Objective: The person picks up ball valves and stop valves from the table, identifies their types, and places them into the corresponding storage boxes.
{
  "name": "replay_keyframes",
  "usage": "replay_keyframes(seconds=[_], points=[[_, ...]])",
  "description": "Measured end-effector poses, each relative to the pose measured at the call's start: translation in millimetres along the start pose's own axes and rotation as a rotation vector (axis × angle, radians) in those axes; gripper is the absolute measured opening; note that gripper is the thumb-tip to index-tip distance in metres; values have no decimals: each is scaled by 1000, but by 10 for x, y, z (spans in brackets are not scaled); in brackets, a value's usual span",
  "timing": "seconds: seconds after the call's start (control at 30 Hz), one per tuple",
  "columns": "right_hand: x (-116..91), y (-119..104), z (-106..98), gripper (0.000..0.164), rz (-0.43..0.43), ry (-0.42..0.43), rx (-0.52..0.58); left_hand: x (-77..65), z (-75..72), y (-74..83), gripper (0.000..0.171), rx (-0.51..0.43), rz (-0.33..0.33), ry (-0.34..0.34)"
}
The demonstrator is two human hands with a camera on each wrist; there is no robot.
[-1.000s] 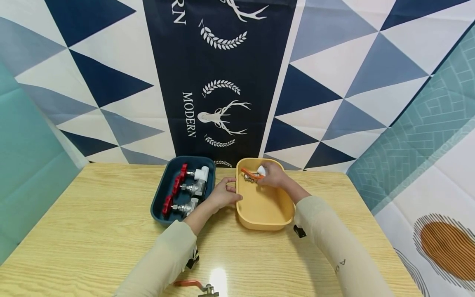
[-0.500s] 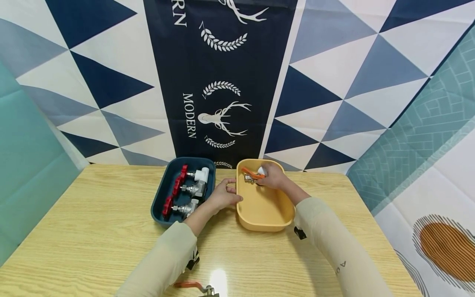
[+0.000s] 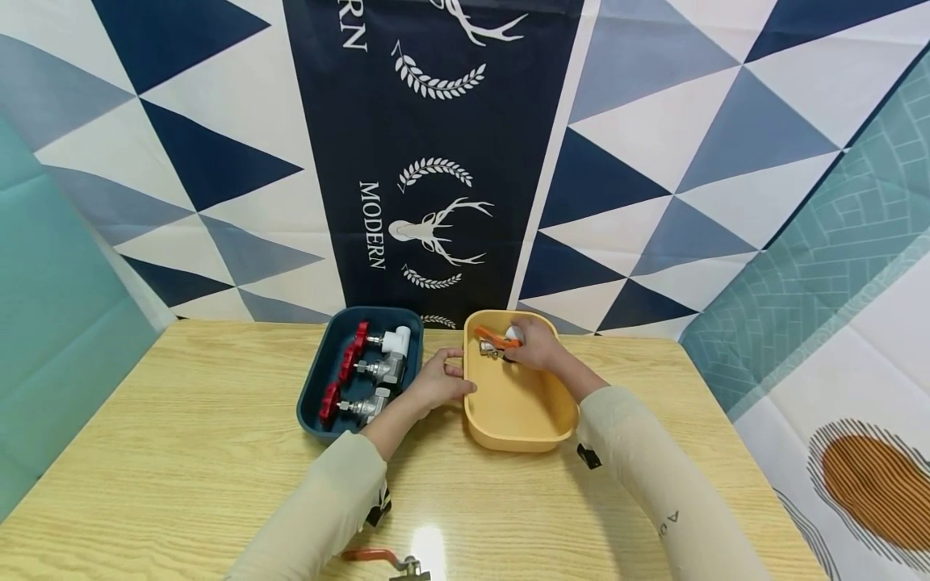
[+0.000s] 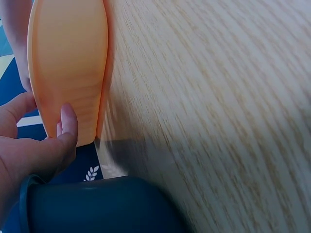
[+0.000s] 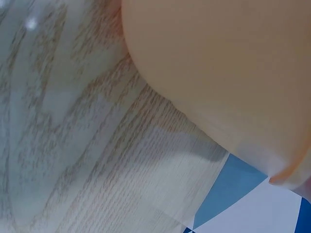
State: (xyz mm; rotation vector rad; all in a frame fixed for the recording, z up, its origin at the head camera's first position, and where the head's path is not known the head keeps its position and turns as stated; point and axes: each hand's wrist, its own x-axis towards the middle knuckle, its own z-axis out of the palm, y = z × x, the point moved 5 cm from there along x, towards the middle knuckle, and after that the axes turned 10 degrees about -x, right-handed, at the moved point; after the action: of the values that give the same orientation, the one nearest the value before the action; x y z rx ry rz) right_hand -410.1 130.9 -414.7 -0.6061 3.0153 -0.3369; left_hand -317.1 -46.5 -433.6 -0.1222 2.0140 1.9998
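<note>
My right hand (image 3: 538, 345) is inside the far end of the yellow tray (image 3: 508, 444), fingers curled round a valve with an orange lever (image 3: 497, 337) and a white part (image 3: 514, 333). The hand covers much of the valve. Right beside it on the tray floor lies a small metal fitting (image 3: 488, 349). My left hand (image 3: 436, 383) holds the tray's left side, thumb at the rim. In the left wrist view, a finger (image 4: 68, 119) of that hand lies against the tray's outer wall (image 4: 73, 58). The right wrist view shows mostly the tray's outside (image 5: 223, 73).
Left of the yellow tray stands a dark blue tray (image 3: 308, 395) with metal and white valves (image 3: 385, 367) that have red handwheels (image 3: 353, 353). A valve with a red lever (image 3: 374, 555) lies at the table's front edge. A patterned cloth (image 3: 429, 121) hangs behind the table.
The orange-levered valve has shifted slightly in my right hand, and the metal fitting next to it shows a bit more. The left hand and both trays stay in place.
</note>
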Motion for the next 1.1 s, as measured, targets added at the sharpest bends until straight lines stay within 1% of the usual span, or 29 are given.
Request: replay_keyframes(seconds=[0.3, 0.47, 0.7, 0.9, 1.1], points=[[-57, -23, -53, 64, -5, 61, -34, 10, 9, 1, 68, 5, -2, -3], [-105, -40, -75, 58, 7, 97, -17, 4, 12, 3, 68, 7, -3, -3], [-202, -39, -125, 52, -14, 151, -31, -32, 16, 21, 67, 8, -10, -4], [-258, -8, -182, 46, -1, 165, 22, -47, 10, 40, 68, 22, -12, 2], [-353, -1, -244, 43, 2, 210, 70, -29, 2, 25, 66, 42, -14, 10]])
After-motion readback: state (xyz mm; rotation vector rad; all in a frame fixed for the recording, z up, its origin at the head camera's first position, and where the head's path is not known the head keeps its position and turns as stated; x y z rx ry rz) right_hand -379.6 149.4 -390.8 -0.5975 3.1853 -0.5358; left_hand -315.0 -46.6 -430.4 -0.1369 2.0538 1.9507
